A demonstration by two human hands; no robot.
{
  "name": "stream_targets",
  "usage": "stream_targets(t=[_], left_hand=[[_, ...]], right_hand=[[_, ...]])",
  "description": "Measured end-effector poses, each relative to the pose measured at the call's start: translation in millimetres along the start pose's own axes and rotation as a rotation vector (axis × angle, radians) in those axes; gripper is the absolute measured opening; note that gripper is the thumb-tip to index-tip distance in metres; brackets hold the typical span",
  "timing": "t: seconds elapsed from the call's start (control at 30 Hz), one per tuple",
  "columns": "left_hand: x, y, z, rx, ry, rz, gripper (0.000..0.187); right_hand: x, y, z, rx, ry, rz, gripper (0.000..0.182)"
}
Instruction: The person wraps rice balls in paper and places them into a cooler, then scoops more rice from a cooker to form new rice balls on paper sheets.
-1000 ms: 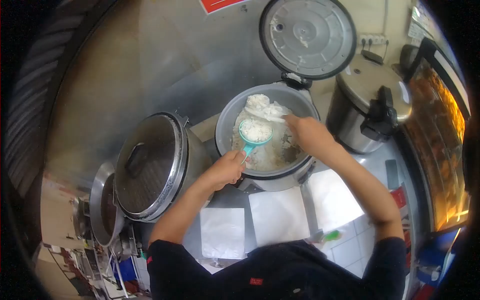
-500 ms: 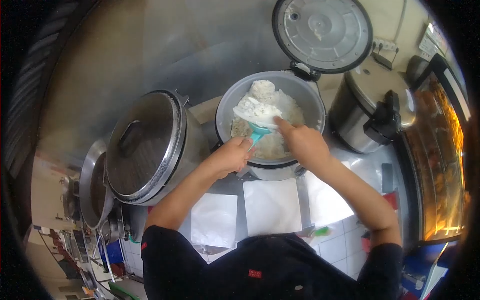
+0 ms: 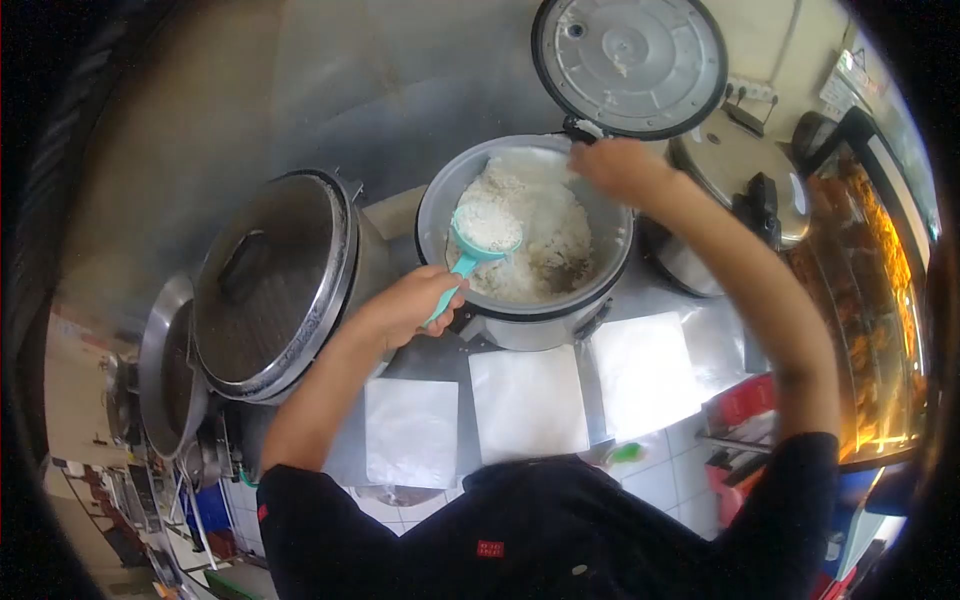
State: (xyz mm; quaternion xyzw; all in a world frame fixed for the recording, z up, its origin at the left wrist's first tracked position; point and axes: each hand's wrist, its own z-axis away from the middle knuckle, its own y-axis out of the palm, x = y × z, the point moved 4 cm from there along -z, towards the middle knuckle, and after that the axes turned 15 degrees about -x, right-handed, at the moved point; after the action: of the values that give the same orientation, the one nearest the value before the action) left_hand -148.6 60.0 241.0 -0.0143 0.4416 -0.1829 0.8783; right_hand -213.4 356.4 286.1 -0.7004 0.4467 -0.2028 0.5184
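Note:
My left hand (image 3: 425,303) is closed round the handle of a teal scoop (image 3: 466,266), which is heaped with white rice (image 3: 490,226) and held over the near left side of an open rice cooker (image 3: 610,290). My right hand (image 3: 618,170) is closed at the cooker's far right rim. It grips a pale rice paddle (image 3: 535,165) whose flat end reaches over the rice at the back; its outline is blurred against the rice. More cooked rice (image 3: 550,225) fills the pot, with a darker hollow near the front right.
The cooker's raised lid (image 3: 630,65) stands behind it. A large lidded pot (image 3: 275,285) is at left, another cooker (image 3: 735,170) at right. Three sheets of white paper (image 3: 528,403) lie along the counter's near edge. A lit food display (image 3: 865,310) borders the right.
My right hand has moved up and right, drawing the paddle away from the scoop to the pot's far side. The scoop is lower and further left, its rice heap now flatter.

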Motion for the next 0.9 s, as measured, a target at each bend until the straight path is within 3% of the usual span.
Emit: stream_targets(t=[0.07, 0.1, 0.17, 0.2, 0.3, 0.43, 0.5, 0.57, 0.7, 0.77, 0.83, 0.9], left_hand=[[3.7, -1.4, -8.6, -0.008, 0.022, -0.026, 0.024], [6.5, -1.5, -10.2, -0.016, 0.05, -0.069, 0.023], [7.1, -0.1, -4.2, -0.034, 0.049, -0.012, 0.023], [6.0, 1.3, -1.2, 0.024, 0.03, 0.063, 0.021], [5.9, 1.0, -4.9, 0.119, -0.003, 0.163, 0.02], [11.6, 5.4, 3.7, 0.076, -0.018, 0.204, 0.021], [17.0, 5.0, 5.3, 0.065, -0.017, 0.226, 0.021], [17.1, 1.8, 3.8, 0.055, 0.001, 0.248, 0.02], [19.7, -4.5, 18.7, 0.056, 0.049, 0.302, 0.021], [25.0, -5.8, 27.6, 0.038, 0.063, 0.35, 0.022], [36.0, -8.8, 40.6, 0.05, 0.219, 0.309, 0.023], [53.0, -10.2, 67.4, 0.056, 0.277, 0.35, 0.029]], right_hand=[[7.6, -35.4, -17.4, 0.155, 0.202, 0.02, 0.031], [-0.3, -20.9, -10.5, 0.16, 0.2, 0.015, 0.031], [-28.7, 22.8, 14.6, 0.447, 0.036, 0.309, 0.028], [-21.1, 18.1, 16.5, 0.499, 0.074, 0.238, 0.026], [-12.9, 20.5, 15.6, 0.357, 0.11, 0.236, 0.023], [-11.5, 26.5, 6.8, 0.473, 0.144, 0.336, 0.021], [-22.7, 30.7, 16.6, 0.467, 0.309, 0.207, 0.021], [-21.6, 28.2, 10.5, 0.454, 0.18, 0.275, 0.025], [-17.6, 1.9, 15.3, 0.165, 0.159, 0.046, 0.031], [-6.4, -30.1, 28.8, -0.076, 0.364, -0.128, 0.033], [-9.4, -30.5, 51.5, -0.03, 0.401, -0.286, 0.035], [-16.4, -30.0, 73.8, 0.111, 0.629, -0.35, 0.035]])
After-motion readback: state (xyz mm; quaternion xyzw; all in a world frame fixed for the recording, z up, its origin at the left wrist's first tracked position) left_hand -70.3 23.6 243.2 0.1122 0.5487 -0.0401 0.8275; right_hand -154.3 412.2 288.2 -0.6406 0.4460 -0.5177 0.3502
